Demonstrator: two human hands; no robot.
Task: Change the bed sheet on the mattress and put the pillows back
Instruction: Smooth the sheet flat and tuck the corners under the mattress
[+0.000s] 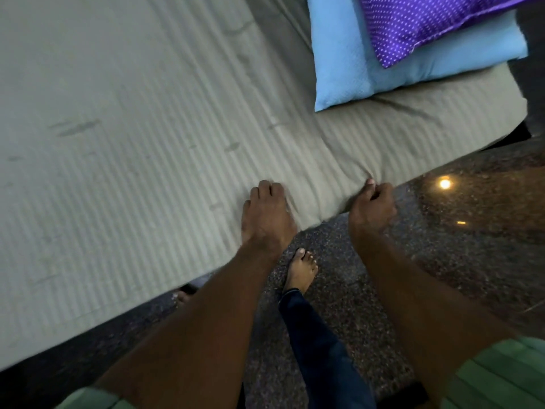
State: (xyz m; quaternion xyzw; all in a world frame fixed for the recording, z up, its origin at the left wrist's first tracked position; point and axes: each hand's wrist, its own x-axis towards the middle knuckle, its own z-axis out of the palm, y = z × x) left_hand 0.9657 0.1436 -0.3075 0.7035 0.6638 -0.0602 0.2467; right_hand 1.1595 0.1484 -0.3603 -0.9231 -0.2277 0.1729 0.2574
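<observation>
Currently both hands, left hand (pixel 267 212) and right hand (pixel 372 206), grip the grey-green striped bed sheet (pixel 147 143) edge with curled fingers (pixel 370 184); pull evenly, then tuck under.

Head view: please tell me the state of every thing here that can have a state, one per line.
Bed sheet: spread over the mattress, lightly creased.
Left hand: fingers curled, gripping the sheet at the edge.
Right hand: pinches the sheet edge.
Blue pillow: lying on the bed.
Purple pillow: resting on the blue pillow.
</observation>
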